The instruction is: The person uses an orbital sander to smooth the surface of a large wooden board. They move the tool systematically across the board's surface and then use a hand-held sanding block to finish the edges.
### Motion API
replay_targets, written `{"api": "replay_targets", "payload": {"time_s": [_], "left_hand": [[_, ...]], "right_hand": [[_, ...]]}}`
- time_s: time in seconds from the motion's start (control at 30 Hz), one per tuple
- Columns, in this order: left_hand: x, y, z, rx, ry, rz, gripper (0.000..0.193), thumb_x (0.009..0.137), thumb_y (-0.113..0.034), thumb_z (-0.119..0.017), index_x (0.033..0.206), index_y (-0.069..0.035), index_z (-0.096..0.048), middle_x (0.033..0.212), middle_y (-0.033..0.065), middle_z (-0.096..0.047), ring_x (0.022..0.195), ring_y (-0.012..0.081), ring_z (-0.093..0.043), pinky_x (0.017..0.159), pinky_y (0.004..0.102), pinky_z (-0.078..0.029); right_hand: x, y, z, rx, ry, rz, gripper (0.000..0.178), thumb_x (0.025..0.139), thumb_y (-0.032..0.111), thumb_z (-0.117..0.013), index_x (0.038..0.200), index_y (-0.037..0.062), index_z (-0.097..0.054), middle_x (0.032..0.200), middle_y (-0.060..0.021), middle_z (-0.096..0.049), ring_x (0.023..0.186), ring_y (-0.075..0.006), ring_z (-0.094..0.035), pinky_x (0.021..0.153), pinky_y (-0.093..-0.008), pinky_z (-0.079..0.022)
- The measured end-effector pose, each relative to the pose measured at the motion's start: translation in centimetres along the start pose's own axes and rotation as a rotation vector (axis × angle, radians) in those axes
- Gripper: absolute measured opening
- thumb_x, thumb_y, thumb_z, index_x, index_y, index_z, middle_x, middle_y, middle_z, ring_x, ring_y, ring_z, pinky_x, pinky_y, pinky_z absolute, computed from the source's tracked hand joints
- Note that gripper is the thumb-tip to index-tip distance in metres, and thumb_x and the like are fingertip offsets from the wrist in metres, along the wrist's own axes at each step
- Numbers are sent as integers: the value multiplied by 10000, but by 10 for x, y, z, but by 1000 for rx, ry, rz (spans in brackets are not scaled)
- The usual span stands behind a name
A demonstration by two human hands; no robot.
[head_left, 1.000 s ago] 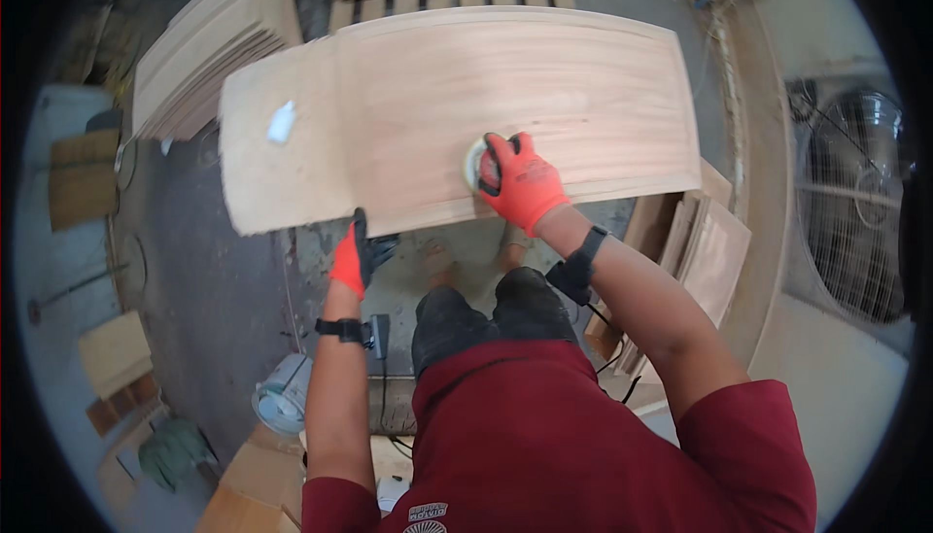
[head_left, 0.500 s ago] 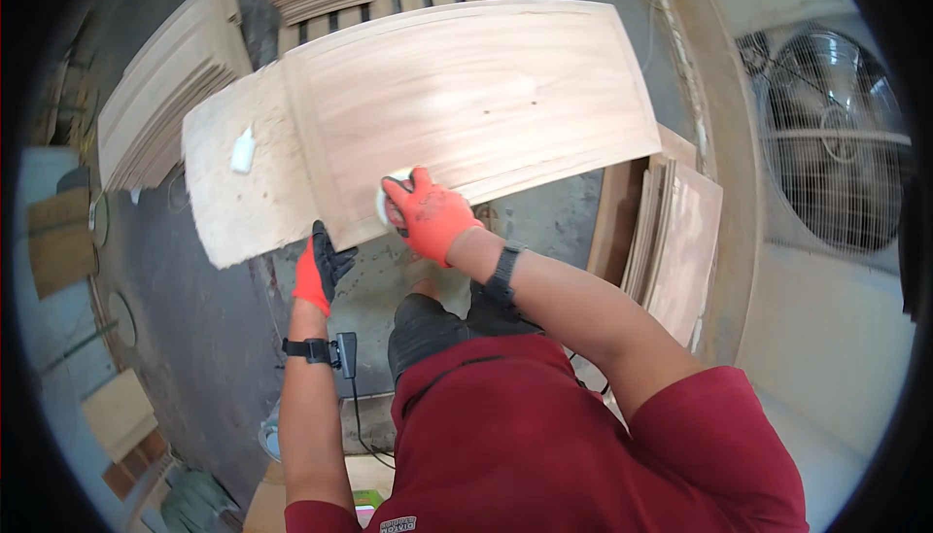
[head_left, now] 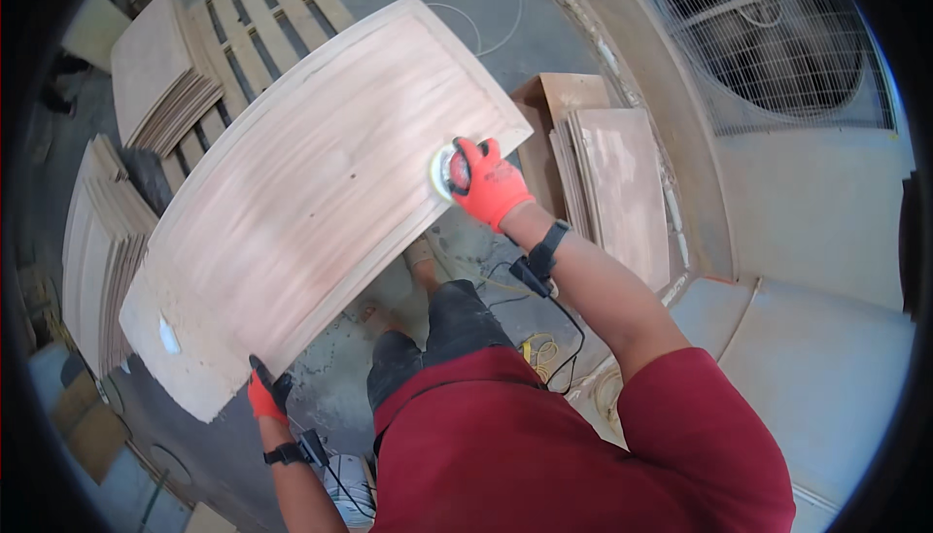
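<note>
A large pale wooden panel lies tilted across the view on a rough backing board. At its near right edge my right hand, in a red and black glove, is closed around a round sanding pad with a pale rim. The pad rests on the panel's face. My left hand, gloved alike, grips the panel's near edge at the lower left, where it meets the backing board; some of its fingers are hidden. A small white bottle lies on that board.
Stacked wooden panels stand at the left, and another stack sits by a slatted pallet. More panels lean at the right, below a caged fan. A yellow cord lies on the floor near my legs.
My right hand has moved the sanding pad rightward along the panel to near its right end. The whole view has turned, so the panel appears more slanted. My left hand stays at the edge.
</note>
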State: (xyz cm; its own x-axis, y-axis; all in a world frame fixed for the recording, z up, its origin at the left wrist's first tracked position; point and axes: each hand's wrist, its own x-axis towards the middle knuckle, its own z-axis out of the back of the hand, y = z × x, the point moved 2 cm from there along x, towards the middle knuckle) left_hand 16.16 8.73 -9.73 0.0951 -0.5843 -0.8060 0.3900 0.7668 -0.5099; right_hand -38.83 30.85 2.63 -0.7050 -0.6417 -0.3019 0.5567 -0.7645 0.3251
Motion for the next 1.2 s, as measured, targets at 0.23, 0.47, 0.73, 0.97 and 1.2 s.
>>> {"api": "replay_targets", "payload": {"time_s": [0.23, 0.47, 0.73, 0.97, 1.2], "left_hand": [[3, -2, 7, 104, 32, 10, 742, 938, -733, -521, 1284, -79, -570, 987, 111, -662, 725, 236, -631, 634, 360, -526], [16, 8, 22, 247, 65, -51, 701, 1000, -697, -423, 1237, -59, -592, 969, 109, -654, 724, 234, -629, 615, 340, -510], [8, 2, 15, 146, 39, 139, 743, 902, -823, -452, 1306, -210, -566, 982, 34, -666, 793, 210, -601, 778, 426, -487], [-6, -8, 7, 133, -65, 177, 804, 927, -784, -468, 1390, -128, -496, 1153, 90, -654, 942, 291, -645, 941, 515, -478], [0, 3, 9, 78, -88, 198, 892, 899, -810, -480, 1476, -133, -411, 1364, 122, -585, 1151, 385, -606, 1040, 556, -422]], "right_hand": [[54, -123, 48, -17, -160, -227, 835, 797, 334, -801, 1500, 201, -370, 1457, -275, -405, 1148, -447, -627, 974, -490, -522], [42, -148, 64, -34, -48, -248, 884, 789, 340, -814, 1524, 180, -349, 1483, -287, -386, 1176, -441, -615, 994, -483, -516], [47, -153, 73, -10, -47, -259, 874, 779, 312, -832, 1512, 179, -375, 1486, -270, -389, 1195, -451, -593, 997, -481, -515], [100, -100, 82, -84, 41, -80, 776, 832, 324, -779, 1490, 184, -393, 1472, -262, -404, 1159, -443, -621, 971, -474, -533], [103, -94, 94, -112, 119, -72, 774, 836, 321, -770, 1495, 185, -388, 1457, -268, -418, 1144, -448, -627, 973, -477, -533]]}}
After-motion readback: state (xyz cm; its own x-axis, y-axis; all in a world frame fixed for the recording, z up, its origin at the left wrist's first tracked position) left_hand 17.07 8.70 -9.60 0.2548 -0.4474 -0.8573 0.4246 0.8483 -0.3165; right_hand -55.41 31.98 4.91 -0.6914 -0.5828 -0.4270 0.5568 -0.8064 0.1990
